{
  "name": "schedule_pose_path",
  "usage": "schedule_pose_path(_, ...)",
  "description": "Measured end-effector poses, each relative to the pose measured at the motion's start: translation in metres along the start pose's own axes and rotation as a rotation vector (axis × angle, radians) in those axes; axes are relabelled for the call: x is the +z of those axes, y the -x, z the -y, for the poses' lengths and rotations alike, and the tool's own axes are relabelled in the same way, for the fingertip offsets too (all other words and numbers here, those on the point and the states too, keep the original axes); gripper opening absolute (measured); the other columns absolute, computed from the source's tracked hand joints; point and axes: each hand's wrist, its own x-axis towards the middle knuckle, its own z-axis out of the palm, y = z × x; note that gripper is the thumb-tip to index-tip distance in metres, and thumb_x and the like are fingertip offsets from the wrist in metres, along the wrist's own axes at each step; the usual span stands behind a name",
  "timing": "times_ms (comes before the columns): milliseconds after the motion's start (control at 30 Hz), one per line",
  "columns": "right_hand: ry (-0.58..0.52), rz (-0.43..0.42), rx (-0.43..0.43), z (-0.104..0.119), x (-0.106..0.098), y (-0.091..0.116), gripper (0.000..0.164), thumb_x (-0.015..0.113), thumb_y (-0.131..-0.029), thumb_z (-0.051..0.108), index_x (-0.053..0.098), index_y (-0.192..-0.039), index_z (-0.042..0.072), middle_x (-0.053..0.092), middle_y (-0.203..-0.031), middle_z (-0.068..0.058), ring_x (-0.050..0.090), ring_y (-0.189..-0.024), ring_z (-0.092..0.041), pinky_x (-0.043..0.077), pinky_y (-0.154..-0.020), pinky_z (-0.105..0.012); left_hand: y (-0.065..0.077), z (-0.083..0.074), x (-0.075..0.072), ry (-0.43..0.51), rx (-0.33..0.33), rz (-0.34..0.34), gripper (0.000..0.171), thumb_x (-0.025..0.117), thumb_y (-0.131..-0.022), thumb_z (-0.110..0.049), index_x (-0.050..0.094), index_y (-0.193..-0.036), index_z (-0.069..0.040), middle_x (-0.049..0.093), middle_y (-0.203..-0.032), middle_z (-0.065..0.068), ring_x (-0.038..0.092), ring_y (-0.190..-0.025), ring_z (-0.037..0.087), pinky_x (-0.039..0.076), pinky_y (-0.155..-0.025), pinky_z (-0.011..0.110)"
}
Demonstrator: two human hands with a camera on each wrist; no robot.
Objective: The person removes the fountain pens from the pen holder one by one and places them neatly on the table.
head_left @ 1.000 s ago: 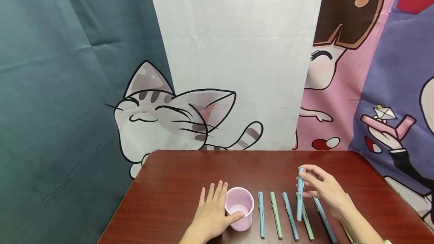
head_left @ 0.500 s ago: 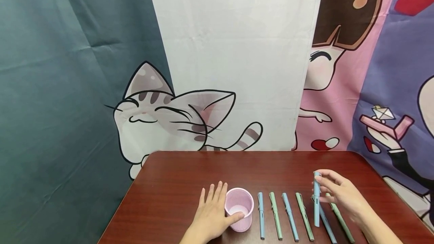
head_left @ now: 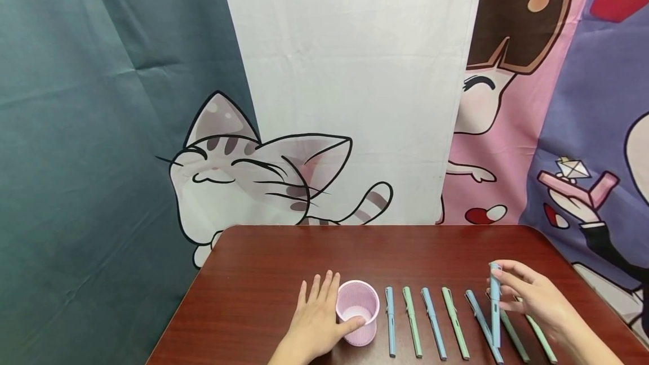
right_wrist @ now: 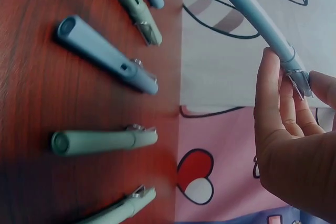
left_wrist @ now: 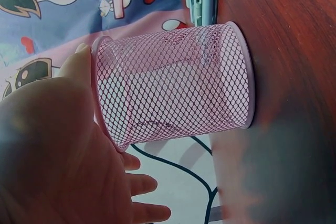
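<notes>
My left hand (head_left: 313, 324) rests against the pink mesh pen holder (head_left: 362, 335), fingers straight along its far left side and thumb laid over its near rim. The holder (left_wrist: 176, 85) stands upright; in the left wrist view its mesh wall shows no pen inside. At the right, my right hand (head_left: 541, 300) pinches a light blue pen (head_left: 494, 313) near its clip end, the other end pointing down. In the right wrist view this pen (right_wrist: 257, 18) is held above the table, between thumb and fingers. Below it lie a blue pen (head_left: 479, 314) and a green pen (head_left: 513, 334).
Several more blue and green pens lie in a row right of the holder, from a blue pen (head_left: 390, 323) to a light green pen (head_left: 541, 335) near the right forearm. A cartoon-printed curtain (head_left: 350, 72) hangs behind the dark red table (head_left: 274, 258).
My right hand has moved steadily right and slightly nearer, carrying the light blue pen over the row of lying pens. My left hand and the pen holder have stayed in place.
</notes>
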Motion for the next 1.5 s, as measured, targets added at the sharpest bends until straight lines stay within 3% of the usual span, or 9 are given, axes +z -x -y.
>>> schedule_pose_path(333,-0.053,0.025,-0.02,-0.012,-0.019,-0.001,0.016,0.054,-0.106,0.024,0.067,-0.105,0.035,0.067,-0.095,0.005,0.069,-0.087,-0.017,0.061,-0.077,-0.042,0.0,0.001,0.0,-0.003,-0.001,-0.003,0.103,0.051,-0.086,-0.08,0.035,-0.157,-0.007,0.035,-0.163,0.011,0.03,-0.15,0.038,0.017,-0.12,0.063)
schedule_pose_path(567,0.047,0.011,0.045,-0.019,-0.036,0.0,0.014,0.056,-0.105,0.033,0.064,-0.102,0.044,0.061,-0.104,0.017,0.065,-0.096,-0.011,0.061,-0.082,-0.042,0.0,0.001,-0.001,0.006,-0.003,0.001,0.103,0.051,-0.086,-0.08,0.035,-0.157,-0.007,0.035,-0.162,0.011,0.03,-0.15,0.038,0.017,-0.12,0.063)
schedule_pose_path(767,0.055,-0.001,0.033,-0.027,-0.047,-0.002,0.019,0.055,-0.106,0.029,0.065,-0.102,0.044,0.062,-0.102,0.018,0.066,-0.093,-0.011,0.061,-0.079,-0.041,0.0,0.001,0.0,0.012,-0.005,0.004,0.102,0.052,-0.086,-0.079,0.034,-0.158,-0.008,0.035,-0.163,0.011,0.029,-0.15,0.038,0.017,-0.12,0.063)
schedule_pose_path(1100,0.025,0.105,0.085,-0.037,-0.068,-0.005,0.027,0.05,-0.108,0.027,0.065,-0.098,0.047,0.067,-0.101,0.014,0.068,-0.092,-0.013,0.06,-0.081,-0.04,0.0,0.0,-0.002,0.021,-0.006,0.01,0.102,0.051,-0.086,-0.079,0.034,-0.158,-0.007,0.035,-0.163,0.011,0.029,-0.15,0.038,0.016,-0.12,0.063)
schedule_pose_path(1367,0.12,0.04,0.114,-0.038,-0.078,-0.006,0.019,0.053,-0.106,0.034,0.061,-0.098,0.05,0.062,-0.103,0.022,0.067,-0.096,-0.013,0.06,-0.082,-0.04,-0.001,0.001,-0.001,0.027,-0.011,0.013,0.103,0.051,-0.086,-0.079,0.034,-0.158,-0.008,0.035,-0.163,0.011,0.029,-0.15,0.038,0.016,-0.12,0.063)
schedule_pose_path(1500,0.146,0.009,0.133,-0.039,-0.084,-0.009,0.011,0.054,-0.106,0.037,0.063,-0.106,0.044,0.065,-0.104,0.017,0.068,-0.095,-0.013,0.06,-0.081,-0.039,-0.002,0.003,0.0,0.027,-0.012,0.012,0.103,0.051,-0.086,-0.08,0.034,-0.158,-0.008,0.035,-0.163,0.011,0.029,-0.15,0.038,0.015,-0.12,0.063)
